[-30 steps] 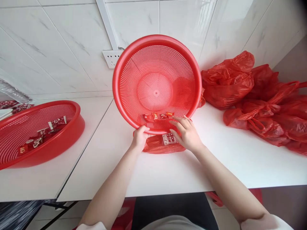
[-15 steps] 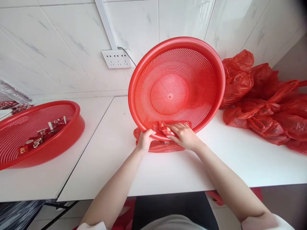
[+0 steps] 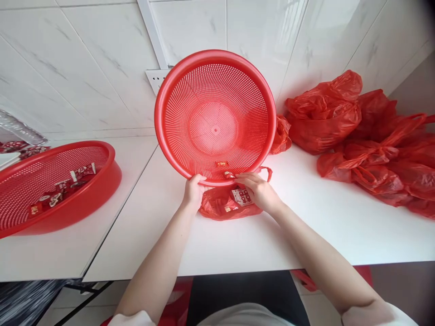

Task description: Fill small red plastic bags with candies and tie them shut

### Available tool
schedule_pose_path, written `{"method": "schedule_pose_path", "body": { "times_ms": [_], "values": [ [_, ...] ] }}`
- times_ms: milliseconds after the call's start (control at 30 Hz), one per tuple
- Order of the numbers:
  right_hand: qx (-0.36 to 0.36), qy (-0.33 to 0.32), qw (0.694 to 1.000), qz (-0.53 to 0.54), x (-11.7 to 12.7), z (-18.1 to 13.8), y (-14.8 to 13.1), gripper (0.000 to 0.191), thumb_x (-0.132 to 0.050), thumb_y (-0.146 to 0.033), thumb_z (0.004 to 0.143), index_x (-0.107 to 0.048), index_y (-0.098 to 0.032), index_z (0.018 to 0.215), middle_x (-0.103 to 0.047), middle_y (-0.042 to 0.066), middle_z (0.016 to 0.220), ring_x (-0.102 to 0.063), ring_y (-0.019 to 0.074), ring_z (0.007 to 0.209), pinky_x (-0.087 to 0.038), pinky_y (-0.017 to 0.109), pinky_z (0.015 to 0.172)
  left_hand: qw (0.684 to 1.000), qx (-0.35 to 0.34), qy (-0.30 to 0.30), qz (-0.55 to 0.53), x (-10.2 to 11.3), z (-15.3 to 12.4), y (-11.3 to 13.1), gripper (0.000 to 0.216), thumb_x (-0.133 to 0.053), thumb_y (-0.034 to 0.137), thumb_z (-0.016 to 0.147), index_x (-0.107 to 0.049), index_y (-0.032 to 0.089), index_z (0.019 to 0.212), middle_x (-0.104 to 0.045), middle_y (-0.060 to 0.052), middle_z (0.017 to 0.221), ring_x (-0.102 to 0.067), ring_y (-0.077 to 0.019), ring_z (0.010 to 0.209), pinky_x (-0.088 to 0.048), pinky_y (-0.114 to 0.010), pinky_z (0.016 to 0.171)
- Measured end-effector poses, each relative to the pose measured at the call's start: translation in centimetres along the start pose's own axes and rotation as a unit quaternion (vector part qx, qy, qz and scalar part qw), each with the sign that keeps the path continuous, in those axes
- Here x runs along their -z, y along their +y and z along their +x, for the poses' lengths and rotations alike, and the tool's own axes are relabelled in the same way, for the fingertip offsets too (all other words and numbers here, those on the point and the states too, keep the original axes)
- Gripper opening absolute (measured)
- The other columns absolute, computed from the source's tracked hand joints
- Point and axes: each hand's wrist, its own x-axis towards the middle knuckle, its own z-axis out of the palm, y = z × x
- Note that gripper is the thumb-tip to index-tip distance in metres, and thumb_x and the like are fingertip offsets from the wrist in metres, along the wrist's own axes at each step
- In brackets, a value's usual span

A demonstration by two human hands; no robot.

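Observation:
A red perforated plastic basket (image 3: pixel 215 124) is tipped on its side, its mouth facing me. My left hand (image 3: pixel 194 194) grips its lower rim, thumb on the inner side. At the lower right rim, my right hand (image 3: pixel 260 192) has its fingers stretched leftward, fingertips close to a small red packet (image 3: pixel 229 174); its thumb is hidden. Another red packet (image 3: pixel 222 164) lies just inside the basket. Under the rim, a red plastic bag (image 3: pixel 217 206) lies open on the table, holding a white-and-red patterned packet (image 3: pixel 242 197) and a red one with gold print (image 3: pixel 231 208).
Several filled red plastic bags (image 3: pixel 367 149) are heaped on the right of the white table (image 3: pixel 299 231). At the left stands a second red basket (image 3: pixel 84 199) holding small packets. A socket panel (image 3: pixel 154 79) is on the tiled wall behind.
The basket has shifted left and uncovered more of the bag beneath it. My right hand has moved from the packets inside to the rim. Packets now show in the bag.

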Motion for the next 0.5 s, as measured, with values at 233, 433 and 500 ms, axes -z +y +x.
{"method": "schedule_pose_path", "body": {
  "times_ms": [233,433,500],
  "values": [
    [0.022,0.041,0.998,0.048,0.3,0.1,-0.7,0.037,-0.041,-0.007,0.093,-0.064,-0.021,0.119,-0.067,0.009,0.123,-0.061,0.0208,0.118,-0.052,0.041,0.102,1.0,-0.01,-0.003,0.006,-0.1,-0.1,0.4,0.011,-0.059,0.021,0.056,-0.06,0.014,0.065,-0.066,-0.005,0.073,-0.066,-0.0262,0.081,-0.055,-0.044,0.077],
    [0.025,0.087,0.996,-0.011,1.2,0.2,-1.9,0.036,-0.043,-0.02,0.098,-0.052,-0.022,0.132,-0.061,0.012,0.132,-0.056,0.0223,0.124,-0.046,0.046,0.105,0.999,-0.001,-0.034,0.002,-0.7,-1.1,0.4,0.013,-0.059,0.022,0.058,-0.064,0.013,0.067,-0.066,-0.006,0.074,-0.066,-0.0265,0.081,-0.055,-0.044,0.078],
    [0.005,0.066,0.996,-0.064,1.1,0.3,-1.9,0.047,-0.044,-0.028,0.098,-0.04,-0.02,0.144,-0.052,0.013,0.143,-0.047,0.0242,0.134,-0.032,0.053,0.115,0.999,0.003,-0.047,0.002,-0.9,-1.4,0.0,0.013,-0.06,0.022,0.06,-0.064,0.014,0.068,-0.066,-0.006,0.073,-0.066,-0.0259,0.08,-0.055,-0.043,0.077]
  ]
}}
